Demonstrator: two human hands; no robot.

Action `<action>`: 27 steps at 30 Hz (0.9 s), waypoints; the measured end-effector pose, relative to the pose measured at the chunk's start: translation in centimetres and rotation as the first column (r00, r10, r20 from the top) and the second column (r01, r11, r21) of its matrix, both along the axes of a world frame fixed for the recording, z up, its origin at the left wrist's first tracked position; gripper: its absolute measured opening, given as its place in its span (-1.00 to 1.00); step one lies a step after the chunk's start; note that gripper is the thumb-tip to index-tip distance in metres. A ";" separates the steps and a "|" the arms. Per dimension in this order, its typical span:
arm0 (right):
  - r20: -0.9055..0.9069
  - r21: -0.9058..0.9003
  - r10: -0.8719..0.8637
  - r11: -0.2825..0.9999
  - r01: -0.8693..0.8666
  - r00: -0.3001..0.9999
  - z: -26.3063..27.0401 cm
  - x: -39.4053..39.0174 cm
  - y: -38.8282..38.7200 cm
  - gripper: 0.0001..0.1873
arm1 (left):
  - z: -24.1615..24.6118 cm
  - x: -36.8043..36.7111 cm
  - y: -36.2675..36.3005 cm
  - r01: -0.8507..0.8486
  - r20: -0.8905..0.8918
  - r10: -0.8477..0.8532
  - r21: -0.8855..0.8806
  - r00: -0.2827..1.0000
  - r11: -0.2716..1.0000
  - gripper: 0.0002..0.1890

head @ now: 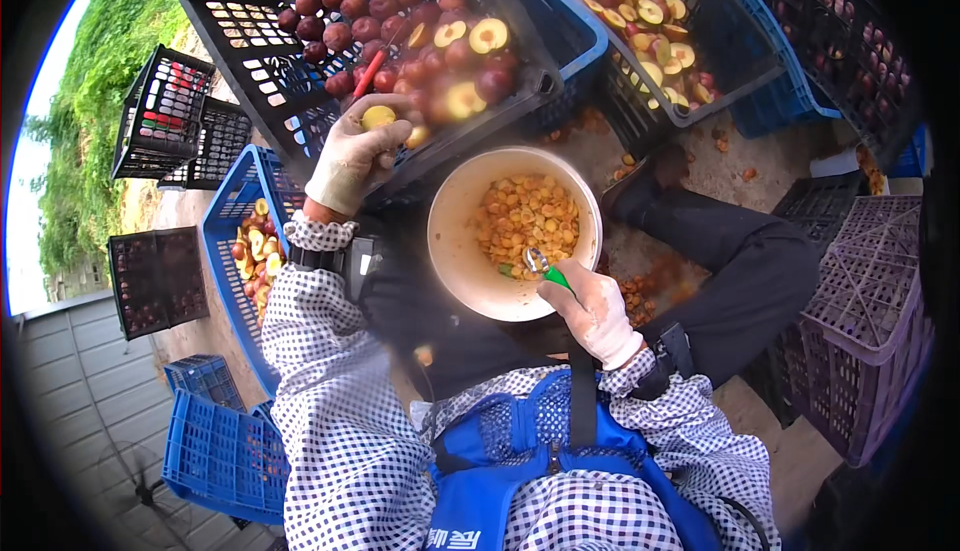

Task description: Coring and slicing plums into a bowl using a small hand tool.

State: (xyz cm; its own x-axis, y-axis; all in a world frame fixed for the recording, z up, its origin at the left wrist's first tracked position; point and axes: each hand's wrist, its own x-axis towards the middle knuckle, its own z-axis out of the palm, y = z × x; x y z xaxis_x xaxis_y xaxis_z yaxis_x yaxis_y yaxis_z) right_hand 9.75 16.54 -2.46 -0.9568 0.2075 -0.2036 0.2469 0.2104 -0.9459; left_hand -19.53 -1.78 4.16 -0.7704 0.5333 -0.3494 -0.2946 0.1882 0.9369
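My gloved left hand [356, 153] pinches a halved plum [378, 117], its yellow cut face showing, over the near edge of a black plastic crate [259, 112]. Whole red plums [367, 3] and cut halves [488, 35] fill that crate. A red-handled tool [370, 73] lies on the fruit just past my fingers; its tip is hard to make out. In my gloved right hand [594, 311] is a green-handled pitting tool [557, 279] with a looped metal head. The head hangs over a cream bucket [442, 251] holding a heap of plum stones [529, 221].
A crate of halved plums [652, 26] stands at the upper right, and a blue crate [225, 251] with cut fruit is at my left. A purple crate [862, 326] sits to my right. Fruit scraps [637, 300] lie on the floor beside the bucket.
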 end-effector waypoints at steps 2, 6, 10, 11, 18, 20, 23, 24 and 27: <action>-0.067 -0.018 -0.051 0.999 0.050 0.996 0.2 0.0 -0.2 -0.79 | 0.7 4.6 0.1 0.053 0.078 -0.063 0.125 0.995 0.991 -0.50; -0.096 -0.091 -0.085 0.993 0.076 0.992 0.9 0.1 -0.1 -0.77 | -1.2 11.2 -0.9 -0.020 0.322 -0.152 0.472 0.934 0.881 -0.36; -0.048 -0.134 -0.137 0.982 0.129 0.989 2.3 0.8 -0.7 -0.76 | -2.4 15.0 -1.9 -0.037 0.256 -0.093 0.462 0.962 0.886 -0.35; -0.032 -0.141 -0.147 0.980 0.141 0.989 2.9 1.0 -0.9 -0.76 | -2.6 15.6 -2.3 -0.026 0.226 -0.101 0.498 0.969 0.867 -0.34; -0.168 -0.017 -0.020 1.000 0.018 0.986 5.8 0.8 -2.8 -0.84 | -2.1 19.8 -2.9 -0.362 0.520 0.085 0.460 0.850 0.811 -0.30; -0.262 0.109 0.038 0.994 -0.010 0.964 5.8 0.4 -3.5 -0.82 | -2.3 20.4 -2.9 -0.372 0.570 0.055 0.457 0.820 0.808 -0.35; -0.305 0.371 0.127 0.929 -0.005 0.944 5.8 0.0 -4.7 -0.79 | -2.5 21.4 -2.5 -0.387 0.551 0.117 0.405 0.826 0.828 -0.39; -0.302 0.440 0.156 0.898 -0.007 0.941 6.0 -0.1 -4.9 -0.78 | -2.5 21.7 -2.3 -0.398 0.514 0.157 0.401 0.843 0.825 -0.43; -0.293 0.537 0.181 0.844 0.004 0.939 5.8 -0.1 -5.2 -0.79 | -2.1 22.3 -1.6 -0.437 0.492 0.253 0.303 0.833 0.847 -0.40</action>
State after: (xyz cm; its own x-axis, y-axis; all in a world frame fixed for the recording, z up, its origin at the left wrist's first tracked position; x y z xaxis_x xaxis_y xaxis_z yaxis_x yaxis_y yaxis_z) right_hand 9.66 11.32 3.33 -0.9675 0.1043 0.2303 -0.0930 0.7003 -0.7078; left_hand 2.79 -3.33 2.03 -0.7560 0.4197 -0.5023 -0.6459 -0.3533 0.6768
